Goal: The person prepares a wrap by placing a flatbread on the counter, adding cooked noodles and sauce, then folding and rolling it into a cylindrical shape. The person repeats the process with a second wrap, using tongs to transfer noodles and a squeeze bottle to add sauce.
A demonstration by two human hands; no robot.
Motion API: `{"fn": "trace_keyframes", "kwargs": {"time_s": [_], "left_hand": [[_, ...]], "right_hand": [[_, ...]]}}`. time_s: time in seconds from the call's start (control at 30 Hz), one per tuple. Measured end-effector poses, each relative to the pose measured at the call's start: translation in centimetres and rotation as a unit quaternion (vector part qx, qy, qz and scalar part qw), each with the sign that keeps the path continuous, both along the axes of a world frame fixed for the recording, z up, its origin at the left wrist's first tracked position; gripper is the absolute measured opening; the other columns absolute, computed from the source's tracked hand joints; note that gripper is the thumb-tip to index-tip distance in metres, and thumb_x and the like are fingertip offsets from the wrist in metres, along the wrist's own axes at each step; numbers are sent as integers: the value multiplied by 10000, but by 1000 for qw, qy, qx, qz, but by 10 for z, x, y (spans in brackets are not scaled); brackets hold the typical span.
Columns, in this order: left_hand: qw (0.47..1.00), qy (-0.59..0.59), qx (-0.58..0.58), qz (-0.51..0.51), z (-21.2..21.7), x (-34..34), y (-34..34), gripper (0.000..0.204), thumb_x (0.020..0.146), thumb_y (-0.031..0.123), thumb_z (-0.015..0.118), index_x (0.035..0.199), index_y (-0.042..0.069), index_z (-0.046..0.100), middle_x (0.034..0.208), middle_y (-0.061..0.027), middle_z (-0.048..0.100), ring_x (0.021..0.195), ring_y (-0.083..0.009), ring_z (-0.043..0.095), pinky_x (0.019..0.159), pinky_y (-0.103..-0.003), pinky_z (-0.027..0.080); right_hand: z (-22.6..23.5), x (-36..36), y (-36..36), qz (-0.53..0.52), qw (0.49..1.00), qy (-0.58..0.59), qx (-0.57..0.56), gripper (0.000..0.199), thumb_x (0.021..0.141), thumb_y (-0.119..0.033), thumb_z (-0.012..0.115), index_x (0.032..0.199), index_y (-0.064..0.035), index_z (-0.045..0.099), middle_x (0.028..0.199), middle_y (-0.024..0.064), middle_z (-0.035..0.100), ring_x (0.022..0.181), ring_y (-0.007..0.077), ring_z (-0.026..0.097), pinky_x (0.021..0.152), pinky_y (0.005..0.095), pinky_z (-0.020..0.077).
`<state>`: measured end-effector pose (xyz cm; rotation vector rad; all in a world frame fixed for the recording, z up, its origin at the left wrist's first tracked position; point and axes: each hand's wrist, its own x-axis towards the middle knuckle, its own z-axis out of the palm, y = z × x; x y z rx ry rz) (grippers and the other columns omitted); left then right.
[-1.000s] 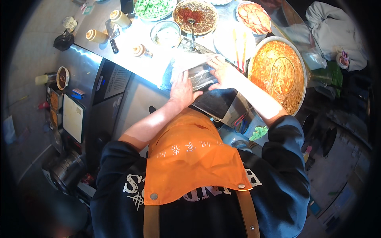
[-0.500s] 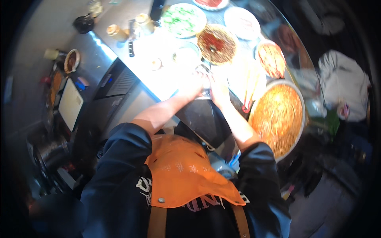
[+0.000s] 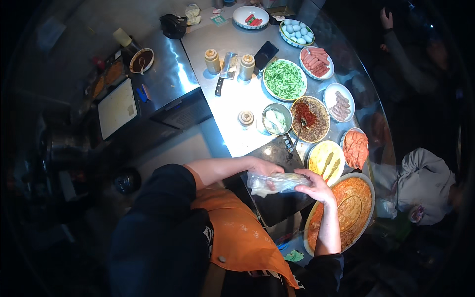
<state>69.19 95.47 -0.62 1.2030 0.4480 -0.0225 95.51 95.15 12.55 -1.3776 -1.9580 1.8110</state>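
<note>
A clear plastic bag (image 3: pixel 282 184) with something pale and flattish inside lies between my two hands, over a black board (image 3: pixel 274 205). My left hand (image 3: pixel 266 168) closes on the bag's left part from its far side, and some fingers show through the plastic. At the other end, my right hand (image 3: pixel 316 186) grips the bag with thumb and fingers around its edge. What exactly is inside cannot be made out. Just beyond my right hand stands a bowl of yellow shreds (image 3: pixel 326 161) with tongs (image 3: pixel 330 166) in it.
A large pan of reddish sauce (image 3: pixel 357 203) sits at my right. Farther off are a seasoning bowl (image 3: pixel 316 126), green shreds (image 3: pixel 285 80), sausages (image 3: pixel 315 62), eggs (image 3: pixel 297 33) and a metal pot (image 3: pixel 277 119). A cleaver (image 3: pixel 228 67) lies between two bottles (image 3: pixel 212 62).
The head view has swung, so the counter sits lower in the picture and the glare has faded. My hands, close together before, are now farther apart along the bag.
</note>
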Motion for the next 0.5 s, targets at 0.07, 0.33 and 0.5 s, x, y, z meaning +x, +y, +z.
{"fn": "trace_keyframes", "kwargs": {"time_s": [0.07, 0.33, 0.5], "left_hand": [[954, -128, -271, -19, 2, -23, -27, 777, 881, 255, 883, 1515, 56, 481, 1338, -135, 659, 1279, -307, 631, 1074, -421, 522], [748, -402, -520, 95, 0, -131, -90, 530, 984, 310, 730, 1394, 19, 563, 1261, -214, 653, 915, -373, 697, 775, -489, 609], [656, -436, -551, 277, 14, -213, -62, 659, 926, 382, 778, 1449, 60, 540, 1300, -218, 663, 1238, -391, 638, 1004, -554, 561]], "right_hand": [[37, -25, 1, 66, 995, -62, 47, 801, 705, -316, 996, 1360, -3, 655, 1314, 163, 711, 1217, 300, 689, 1029, 378, 543], [140, -126, -15, 1, 893, 299, 336, 165, 813, 136, 696, 904, 0, 677, 903, 152, 706, 854, 266, 741, 710, 310, 586], [53, -209, 21, -510, 797, 271, 175, 272, 1047, 10, 535, 1305, -3, 619, 1220, 179, 691, 1038, 240, 694, 874, 349, 622]]}}
